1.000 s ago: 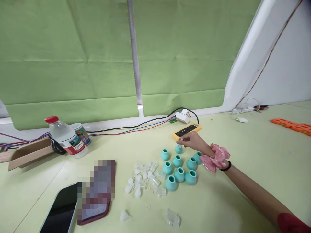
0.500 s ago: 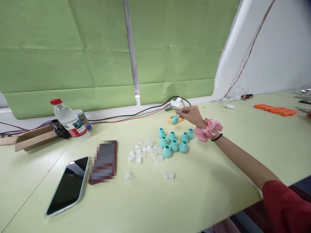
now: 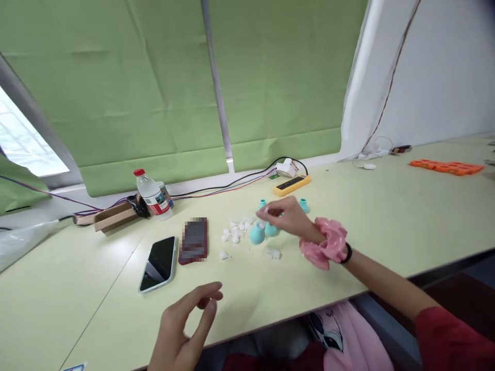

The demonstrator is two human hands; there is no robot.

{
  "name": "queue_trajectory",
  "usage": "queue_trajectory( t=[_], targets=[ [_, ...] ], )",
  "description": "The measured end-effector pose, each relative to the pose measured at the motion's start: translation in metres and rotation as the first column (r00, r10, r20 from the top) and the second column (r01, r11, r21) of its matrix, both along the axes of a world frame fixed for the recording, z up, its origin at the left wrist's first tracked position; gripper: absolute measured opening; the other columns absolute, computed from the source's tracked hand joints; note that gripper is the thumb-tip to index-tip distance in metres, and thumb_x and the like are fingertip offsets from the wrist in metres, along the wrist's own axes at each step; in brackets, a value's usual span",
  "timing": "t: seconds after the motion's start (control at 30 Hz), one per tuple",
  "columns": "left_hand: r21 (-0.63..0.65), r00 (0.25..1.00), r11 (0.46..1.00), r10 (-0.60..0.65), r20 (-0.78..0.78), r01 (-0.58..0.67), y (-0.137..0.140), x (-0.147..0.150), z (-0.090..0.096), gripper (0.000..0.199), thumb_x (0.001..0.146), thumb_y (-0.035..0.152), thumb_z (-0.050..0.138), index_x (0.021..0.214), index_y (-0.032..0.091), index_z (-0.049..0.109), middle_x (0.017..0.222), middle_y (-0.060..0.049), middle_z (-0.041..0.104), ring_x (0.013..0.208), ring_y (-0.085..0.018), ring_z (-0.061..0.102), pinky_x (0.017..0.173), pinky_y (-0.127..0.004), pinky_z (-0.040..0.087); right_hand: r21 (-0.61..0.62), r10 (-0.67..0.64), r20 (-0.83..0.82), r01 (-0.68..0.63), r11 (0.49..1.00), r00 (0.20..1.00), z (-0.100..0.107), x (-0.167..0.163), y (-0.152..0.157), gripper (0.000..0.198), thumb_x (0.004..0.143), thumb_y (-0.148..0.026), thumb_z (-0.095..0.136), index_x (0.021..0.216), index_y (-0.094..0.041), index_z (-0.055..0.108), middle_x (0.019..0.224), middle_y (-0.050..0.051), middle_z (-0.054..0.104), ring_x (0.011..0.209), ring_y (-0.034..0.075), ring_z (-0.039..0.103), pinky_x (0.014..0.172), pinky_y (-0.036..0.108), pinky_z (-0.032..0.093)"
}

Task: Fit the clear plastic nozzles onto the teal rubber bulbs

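My right hand (image 3: 284, 214) is closed in a pinch over the group of teal squeeze bulbs (image 3: 303, 206). Between its fingertips is a pale translucent tip, with one teal squeeze bulb (image 3: 257, 234) just below. Whether that bulb hangs free or touches the table I cannot tell. The hand hides much of the group behind. To its left lies a loose pile of small white and clear plastic pieces (image 3: 235, 229). A single white cone (image 3: 223, 255) and a clear piece (image 3: 274, 253) lie nearer the front. My left hand (image 3: 185, 324), fingers and thumb apart, hovers above the front edge holding nothing.
Two phones, one black-screened (image 3: 158, 264) and one blurred with a dark red edge (image 3: 194, 241), lie left of the pile. Behind them stand a red-capped bottle (image 3: 152, 196) and a cardboard tray (image 3: 114, 216). A yellow device (image 3: 292, 186) and an orange strip (image 3: 446, 167) lie farther back.
My right hand has come back toward me and left from the yellow device, bringing the bulb with it. My left hand has entered at the bottom. The view has shifted.
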State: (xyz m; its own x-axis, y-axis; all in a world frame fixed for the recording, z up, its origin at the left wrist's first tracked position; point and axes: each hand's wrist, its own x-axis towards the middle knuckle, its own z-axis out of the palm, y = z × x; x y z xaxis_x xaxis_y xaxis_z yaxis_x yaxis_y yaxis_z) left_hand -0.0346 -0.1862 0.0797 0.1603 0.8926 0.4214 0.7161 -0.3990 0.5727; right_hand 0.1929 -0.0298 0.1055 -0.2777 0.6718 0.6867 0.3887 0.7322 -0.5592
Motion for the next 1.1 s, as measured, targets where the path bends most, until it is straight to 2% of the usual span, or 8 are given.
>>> queue_trajectory(
  t=[0.07, 0.17, 0.23, 0.37, 0.47, 0.57, 0.8, 1.1],
  targets=[
    [0.025, 0.997, 0.997, -0.069, -0.044, 0.070, 0.007, 0.012, -0.001, 0.017, 0.076, 0.027, 0.043, 0.077, 0.021, 0.059, 0.062, 0.000, 0.061, 0.057, -0.012, 0.056, 0.055, -0.021, 0.047, -0.037, 0.033, 0.011, -0.032, 0.999, 0.999, -0.014, -0.012, -0.003, 0.031, 0.072, -0.035, 0.050, 0.056, -0.010, 0.060, 0.048, 0.000, 0.053, 0.043, 0.006, 0.043, 0.041, 0.018, 0.034],
    [0.075, 0.973, 0.987, -0.125, -0.192, 0.141, 0.007, 0.022, -0.014, 0.017, 0.075, 0.025, 0.044, 0.081, 0.019, 0.058, 0.065, -0.002, 0.061, 0.053, -0.012, 0.054, 0.049, -0.020, 0.045, -0.083, 0.084, 0.049, -0.079, 0.993, 0.995, -0.034, -0.022, -0.003, 0.032, 0.074, -0.034, 0.049, 0.055, -0.011, 0.059, 0.045, -0.001, 0.051, 0.042, 0.006, 0.041, 0.041, 0.017, 0.032],
    [0.104, 0.966, 0.991, -0.060, -0.251, 0.088, 0.013, 0.023, -0.023, 0.023, 0.075, 0.028, 0.044, 0.093, 0.018, 0.055, 0.072, -0.004, 0.061, 0.056, -0.013, 0.055, 0.051, -0.023, 0.045, -0.079, 0.115, 0.093, -0.108, 0.991, 0.989, -0.045, -0.027, -0.003, 0.031, 0.073, -0.034, 0.049, 0.054, -0.011, 0.058, 0.044, -0.001, 0.049, 0.042, 0.005, 0.040, 0.042, 0.018, 0.032],
    [-0.033, 0.977, 0.999, -0.034, -0.209, 0.028, 0.059, 0.029, -0.033, 0.042, 0.072, 0.039, 0.047, 0.108, 0.018, 0.045, 0.086, -0.006, 0.060, 0.062, -0.015, 0.055, 0.054, -0.026, 0.045, 0.013, 0.148, 0.124, -0.151, 0.989, 0.981, -0.059, -0.033, -0.004, 0.030, 0.073, -0.034, 0.050, 0.054, -0.013, 0.057, 0.046, -0.001, 0.049, 0.044, 0.006, 0.039, 0.046, 0.018, 0.032],
    [-0.047, 0.988, 0.995, -0.088, -0.128, 0.083, 0.103, 0.045, -0.041, 0.032, 0.074, 0.040, 0.042, 0.089, 0.014, 0.054, 0.076, -0.006, 0.059, 0.066, -0.016, 0.054, 0.056, -0.024, 0.042, 0.089, 0.121, 0.104, -0.131, 0.987, 0.987, -0.064, -0.036, -0.003, 0.032, 0.075, -0.033, 0.048, 0.051, -0.013, 0.053, 0.047, -0.001, 0.047, 0.045, 0.006, 0.038, 0.048, 0.019, 0.032],
    [-0.027, 0.980, 0.984, -0.179, -0.083, 0.178, 0.128, 0.056, -0.052, 0.030, 0.079, 0.035, 0.034, 0.071, 0.013, 0.053, 0.064, -0.003, 0.056, 0.058, -0.013, 0.050, 0.053, -0.022, 0.038, 0.120, 0.066, 0.077, -0.075, 0.990, 0.995, -0.066, -0.038, -0.001, 0.036, 0.077, -0.032, 0.045, 0.045, -0.014, 0.047, 0.044, -0.002, 0.041, 0.044, 0.006, 0.034, 0.047, 0.020, 0.030],
    [-0.062, 0.969, 0.968, -0.239, 0.068, 0.243, 0.127, 0.051, -0.065, 0.028, 0.078, 0.033, 0.038, 0.063, 0.012, 0.049, 0.054, 0.003, 0.047, 0.050, -0.007, 0.038, 0.048, -0.019, 0.030, 0.033, 0.155, 0.109, -0.160, 0.987, 0.982, -0.070, -0.042, -0.005, 0.035, 0.077, -0.034, 0.046, 0.048, -0.013, 0.046, 0.047, -0.002, 0.041, 0.047, 0.006, 0.034, 0.048, 0.019, 0.030],
    [-0.073, 0.944, 0.962, -0.239, 0.230, 0.261, 0.123, 0.057, -0.065, 0.026, 0.078, 0.031, 0.036, 0.069, 0.012, 0.051, 0.063, 0.000, 0.053, 0.057, -0.010, 0.044, 0.055, -0.021, 0.034, -0.008, 0.165, 0.051, -0.165, 0.986, 0.985, -0.069, -0.040, -0.008, 0.028, 0.073, -0.037, 0.049, 0.060, -0.014, 0.059, 0.051, 0.001, 0.051, 0.048, 0.008, 0.040, 0.050, 0.020, 0.035]
  ],
)
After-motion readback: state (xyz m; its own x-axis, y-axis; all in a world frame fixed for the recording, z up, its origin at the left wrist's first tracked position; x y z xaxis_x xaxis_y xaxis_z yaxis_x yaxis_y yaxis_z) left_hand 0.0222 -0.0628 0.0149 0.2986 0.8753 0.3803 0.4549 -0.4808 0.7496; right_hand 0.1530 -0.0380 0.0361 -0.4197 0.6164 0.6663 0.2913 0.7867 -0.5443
